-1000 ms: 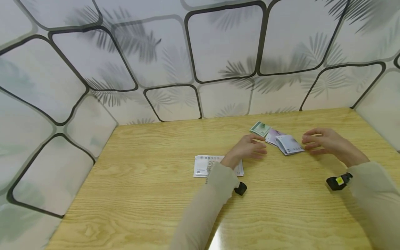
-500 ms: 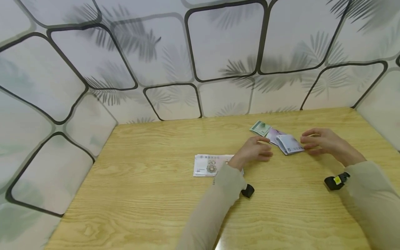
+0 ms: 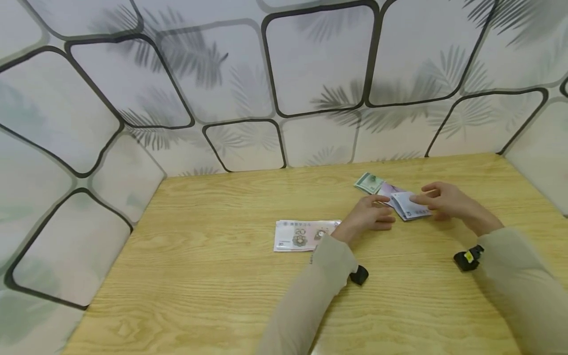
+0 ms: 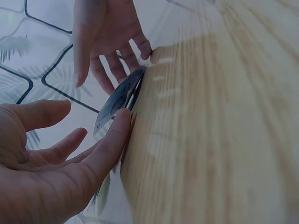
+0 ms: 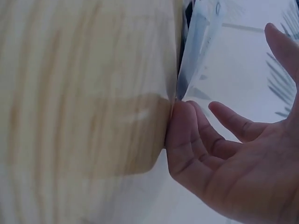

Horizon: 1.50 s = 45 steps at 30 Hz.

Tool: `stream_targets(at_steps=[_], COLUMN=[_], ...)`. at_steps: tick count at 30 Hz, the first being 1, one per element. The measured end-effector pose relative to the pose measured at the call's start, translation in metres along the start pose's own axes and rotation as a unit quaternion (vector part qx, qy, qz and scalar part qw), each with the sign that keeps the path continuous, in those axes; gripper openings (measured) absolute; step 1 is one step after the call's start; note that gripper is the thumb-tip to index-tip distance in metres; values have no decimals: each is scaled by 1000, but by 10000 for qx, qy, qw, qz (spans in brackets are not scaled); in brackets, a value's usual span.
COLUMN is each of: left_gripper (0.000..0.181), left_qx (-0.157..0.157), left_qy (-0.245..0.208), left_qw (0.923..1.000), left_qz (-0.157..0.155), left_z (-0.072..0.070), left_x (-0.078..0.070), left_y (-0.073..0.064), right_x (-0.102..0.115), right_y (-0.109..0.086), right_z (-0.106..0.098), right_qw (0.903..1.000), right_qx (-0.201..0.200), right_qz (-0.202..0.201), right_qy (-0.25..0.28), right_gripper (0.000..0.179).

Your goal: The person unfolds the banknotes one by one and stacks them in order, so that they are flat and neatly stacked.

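Observation:
A folded, pale blue-white banknote (image 3: 409, 207) lies on top of a purple banknote (image 3: 388, 190), with a green banknote (image 3: 370, 183) at the far end of this overlapping row. My right hand (image 3: 452, 203) is at the right edge of the folded note, thumb over it and fingertips down at the table. From the left, my left hand (image 3: 369, 214) reaches to the note's near-left edge with fingers loosely bent. In the left wrist view, the folded note (image 4: 122, 95) stands slightly raised between both hands. In the right wrist view my fingertips (image 5: 183, 112) sit right at its end.
A neat stack of 20 banknotes (image 3: 300, 236) lies left of the left forearm, which partly covers it. The wooden table (image 3: 199, 276) runs back to a patterned wall covering (image 3: 319, 64). Black cameras (image 3: 359, 275) are strapped to both wrists.
My left hand has moved right, from beside the notes to the folded note's edge. My right hand has shifted left, its thumb now over that note. The notes lie about where they were.

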<state>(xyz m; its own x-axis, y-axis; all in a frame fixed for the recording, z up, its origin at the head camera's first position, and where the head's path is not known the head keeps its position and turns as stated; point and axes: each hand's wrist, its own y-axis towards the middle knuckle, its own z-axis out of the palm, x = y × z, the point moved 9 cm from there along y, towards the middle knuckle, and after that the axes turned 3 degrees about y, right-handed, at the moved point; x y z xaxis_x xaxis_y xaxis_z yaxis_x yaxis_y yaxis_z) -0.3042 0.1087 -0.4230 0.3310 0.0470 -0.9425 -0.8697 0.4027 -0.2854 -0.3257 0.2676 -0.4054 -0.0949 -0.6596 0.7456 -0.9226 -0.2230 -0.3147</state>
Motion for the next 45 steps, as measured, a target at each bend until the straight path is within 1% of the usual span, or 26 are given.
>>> stream_targets(at_steps=[3,6,10,13,16,18,22,25,27,29,31,35,38,41,45], left_gripper=[31,32,33,34,32,30,26,26,26,27,26,26,25,26,20], left_qx=[31,92,156,177,137,41,-364,-615,-653,-635,-623,-643,-640,-705,-719], left_qy=[1,-26,-20,30,179,326,638,633,628,660,756,972,1174,1615,2285], left_qw=[10000,10000,9999,9998,9997,9994,9956,9911,9902,9903,9902,9894,9878,9815,9682], left_qz=[13,15,-6,-37,-7,67,587,996,1065,1047,991,864,801,753,724], left_z=[3,6,9,10,9,7,-2,-8,-9,-9,-8,-4,-1,0,2], left_x=[1,1,-1,-2,-2,-3,-15,-25,-28,-30,-30,-28,-26,-26,-28], left_y=[1,1,0,-1,-1,0,0,-2,-3,-3,-3,-2,0,1,1], right_x=[7,17,26,28,29,29,29,31,32,33,33,30,34,42,53], right_y=[4,5,4,3,1,-1,-6,-8,-10,-10,-10,-10,-12,-14,-16], right_z=[6,11,14,13,12,12,11,10,8,6,3,-1,-3,-1,6], right_qw=[9984,9942,9886,9852,9854,9868,9900,9889,9878,9872,9862,9877,9865,9821,9768], right_qx=[-78,-159,-262,-307,-203,-107,81,176,194,149,40,-182,-364,-383,-87], right_qz=[-233,-557,-871,-996,-1027,-1007,-1010,-1195,-1296,-1349,-1344,-1156,-1230,-1534,-1923], right_qy=[-517,-905,-1201,-1360,-1343,-1263,-980,-861,-842,-838,-963,-1034,-1020,-1027,-939], right_gripper=[88,89,90,90,87,82,65,50,42,33,32,32,27,18,13])
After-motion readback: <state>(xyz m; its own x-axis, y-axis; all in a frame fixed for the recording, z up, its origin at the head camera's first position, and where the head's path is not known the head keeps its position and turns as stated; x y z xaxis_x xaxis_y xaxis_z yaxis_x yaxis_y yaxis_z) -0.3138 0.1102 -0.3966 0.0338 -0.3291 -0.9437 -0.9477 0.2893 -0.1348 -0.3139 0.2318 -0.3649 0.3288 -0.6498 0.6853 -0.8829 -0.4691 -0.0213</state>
